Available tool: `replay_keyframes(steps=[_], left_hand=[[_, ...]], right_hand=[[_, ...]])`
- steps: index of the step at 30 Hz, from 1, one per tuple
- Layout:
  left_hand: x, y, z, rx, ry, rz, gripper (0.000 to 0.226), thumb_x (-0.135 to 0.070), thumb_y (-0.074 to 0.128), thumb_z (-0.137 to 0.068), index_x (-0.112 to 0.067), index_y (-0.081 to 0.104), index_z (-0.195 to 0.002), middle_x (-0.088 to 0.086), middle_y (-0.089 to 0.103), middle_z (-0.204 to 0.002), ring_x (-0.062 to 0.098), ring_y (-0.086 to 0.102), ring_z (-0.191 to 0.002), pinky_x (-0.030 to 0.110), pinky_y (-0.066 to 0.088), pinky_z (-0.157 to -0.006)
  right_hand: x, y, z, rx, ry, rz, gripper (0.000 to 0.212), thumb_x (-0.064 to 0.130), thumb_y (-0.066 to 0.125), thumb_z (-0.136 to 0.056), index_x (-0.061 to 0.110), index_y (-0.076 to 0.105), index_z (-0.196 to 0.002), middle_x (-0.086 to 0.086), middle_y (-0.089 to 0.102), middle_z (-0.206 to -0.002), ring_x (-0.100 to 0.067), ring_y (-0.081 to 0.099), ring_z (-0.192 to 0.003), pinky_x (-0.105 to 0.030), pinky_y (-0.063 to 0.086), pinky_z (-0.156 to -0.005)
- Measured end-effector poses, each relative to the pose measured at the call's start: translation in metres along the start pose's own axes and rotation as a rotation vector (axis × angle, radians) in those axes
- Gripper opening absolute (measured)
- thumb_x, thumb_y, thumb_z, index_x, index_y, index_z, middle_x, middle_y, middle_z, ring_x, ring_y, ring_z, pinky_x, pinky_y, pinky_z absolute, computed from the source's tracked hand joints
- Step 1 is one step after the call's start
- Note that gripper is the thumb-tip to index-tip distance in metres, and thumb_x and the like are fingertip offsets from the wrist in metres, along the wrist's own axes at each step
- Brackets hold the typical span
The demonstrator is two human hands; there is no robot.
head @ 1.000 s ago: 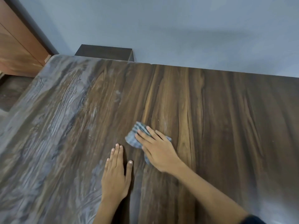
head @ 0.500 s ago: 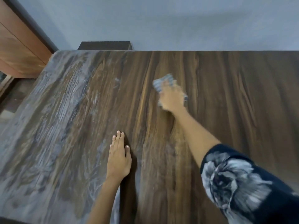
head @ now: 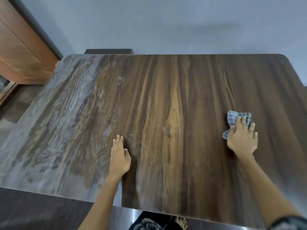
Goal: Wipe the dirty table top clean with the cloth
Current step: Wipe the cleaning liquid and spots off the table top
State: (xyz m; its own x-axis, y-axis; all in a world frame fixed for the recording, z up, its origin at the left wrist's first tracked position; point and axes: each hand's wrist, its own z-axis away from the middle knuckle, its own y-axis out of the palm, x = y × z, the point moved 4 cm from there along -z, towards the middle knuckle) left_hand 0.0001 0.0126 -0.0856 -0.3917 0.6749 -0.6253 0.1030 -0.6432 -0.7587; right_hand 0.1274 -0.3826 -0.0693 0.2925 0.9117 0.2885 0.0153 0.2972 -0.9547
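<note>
Pressing the cloth (head: pixel 239 121) at three o'clock, my right hand (head: pixel 241 140) grips it with curled fingers while my left hand (head: pixel 120 157) lies flat, holding nothing. I judge the risk is smearing: the grey film on the surface (head: pixel 166 90) sits from seven to eleven o'clock, and the bunched cloth could skip it.

worktop (head: pixel 166 100): dark brown wood grain, grey-white smeared film over its left part. cloth (head: pixel 235 118): blue-grey check. wall (head: pixel 166 22): flat pale grey-blue. cabinet (head: pixel 20 52): orange-brown wood. sleeve (head: pixel 289 223): dark, pale floral print.
</note>
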Motion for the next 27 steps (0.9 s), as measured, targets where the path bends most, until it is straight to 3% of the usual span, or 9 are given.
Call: replay_keyframes(steps=[3, 5, 11, 14, 16, 19, 22, 25, 27], left_hand=[[-0.002, -0.003, 0.004, 0.033, 0.001, 0.015, 0.053, -0.005, 0.033, -0.097, -0.006, 0.014, -0.146, 0.007, 0.007, -0.156, 0.02, 0.0, -0.144, 0.033, 0.004, -0.116], [0.0, -0.007, 0.003, 0.045, 0.019, 0.008, 0.052, -0.006, 0.033, -0.097, -0.006, 0.015, -0.146, 0.006, 0.008, -0.156, 0.019, 0.0, -0.144, 0.033, 0.004, -0.116], [0.028, -0.041, -0.021, 0.036, 0.029, 0.094, 0.048, -0.017, 0.028, -0.1, -0.006, 0.018, -0.145, 0.006, 0.012, -0.156, 0.016, 0.005, -0.144, 0.023, 0.003, -0.113], [0.054, -0.072, -0.038, -0.112, -0.101, 0.18, 0.048, -0.023, 0.028, -0.1, -0.003, 0.023, -0.144, 0.01, 0.02, -0.154, 0.019, 0.011, -0.143, 0.025, 0.007, -0.113], [0.067, -0.086, -0.043, -0.149, -0.137, 0.183, 0.05, -0.026, 0.028, -0.1, -0.003, 0.024, -0.144, 0.011, 0.023, -0.152, 0.02, 0.016, -0.142, 0.028, 0.01, -0.114], [0.072, -0.09, -0.048, -0.108, -0.104, 0.161, 0.052, -0.031, 0.027, -0.1, -0.005, 0.023, -0.145, 0.009, 0.024, -0.152, 0.02, 0.017, -0.142, 0.029, 0.012, -0.114], [0.066, -0.081, -0.051, -0.054, -0.027, 0.136, 0.05, -0.029, 0.028, -0.1, -0.005, 0.024, -0.144, 0.009, 0.024, -0.152, 0.02, 0.013, -0.143, 0.033, 0.009, -0.116], [0.057, -0.071, -0.049, -0.011, 0.02, 0.126, 0.048, -0.027, 0.029, -0.1, -0.005, 0.027, -0.143, 0.008, 0.022, -0.153, 0.02, 0.009, -0.144, 0.036, 0.006, -0.118], [0.053, -0.067, -0.045, 0.013, 0.042, 0.129, 0.048, -0.027, 0.029, -0.1, -0.005, 0.028, -0.143, 0.008, 0.02, -0.154, 0.019, 0.007, -0.144, 0.036, 0.006, -0.118]], right_hand=[[0.01, -0.005, -0.019, 0.019, 0.143, -0.018, 0.053, 0.024, 0.03, -0.099, 0.011, 0.016, -0.148, -0.007, 0.012, -0.157, -0.037, 0.003, -0.143, -0.049, 0.009, -0.114], [0.042, 0.005, -0.016, 0.04, 0.119, -0.03, 0.055, 0.025, 0.03, -0.098, 0.011, 0.015, -0.148, -0.008, 0.011, -0.157, -0.038, 0.002, -0.143, -0.047, 0.008, -0.114], [0.225, 0.069, 0.07, 0.125, -0.303, -0.041, 0.057, 0.026, 0.027, -0.091, 0.01, 0.025, -0.146, -0.009, 0.023, -0.154, -0.034, 0.015, -0.143, -0.044, 0.013, -0.113], [0.304, 0.101, 0.139, 0.198, -0.541, -0.005, 0.058, 0.027, 0.036, -0.081, 0.013, 0.045, -0.136, -0.005, 0.045, -0.143, -0.033, 0.038, -0.133, -0.045, 0.031, -0.108], [0.33, 0.117, 0.186, 0.273, -0.738, 0.062, 0.055, 0.027, 0.04, -0.08, 0.018, 0.05, -0.132, 0.0, 0.049, -0.14, -0.03, 0.044, -0.13, -0.043, 0.036, -0.105], [0.32, 0.121, 0.239, 0.324, -1.035, 0.157, 0.05, 0.032, 0.032, -0.082, 0.026, 0.056, -0.126, 0.006, 0.053, -0.136, -0.022, 0.046, -0.129, -0.038, 0.039, -0.104], [0.262, 0.11, 0.271, 0.358, -1.203, 0.234, 0.048, 0.036, 0.037, -0.088, 0.031, 0.042, -0.135, 0.014, 0.047, -0.14, -0.015, 0.04, -0.133, -0.036, 0.031, -0.111], [0.177, 0.083, 0.257, 0.279, -1.007, 0.19, 0.053, 0.037, 0.038, -0.089, 0.035, 0.03, -0.141, 0.016, 0.04, -0.144, -0.014, 0.039, -0.134, -0.035, 0.024, -0.109], [0.121, 0.062, 0.214, 0.218, -0.655, 0.136, 0.055, 0.036, 0.033, -0.088, 0.033, 0.024, -0.142, 0.008, 0.039, -0.145, -0.021, 0.039, -0.135, -0.041, 0.03, -0.108]])
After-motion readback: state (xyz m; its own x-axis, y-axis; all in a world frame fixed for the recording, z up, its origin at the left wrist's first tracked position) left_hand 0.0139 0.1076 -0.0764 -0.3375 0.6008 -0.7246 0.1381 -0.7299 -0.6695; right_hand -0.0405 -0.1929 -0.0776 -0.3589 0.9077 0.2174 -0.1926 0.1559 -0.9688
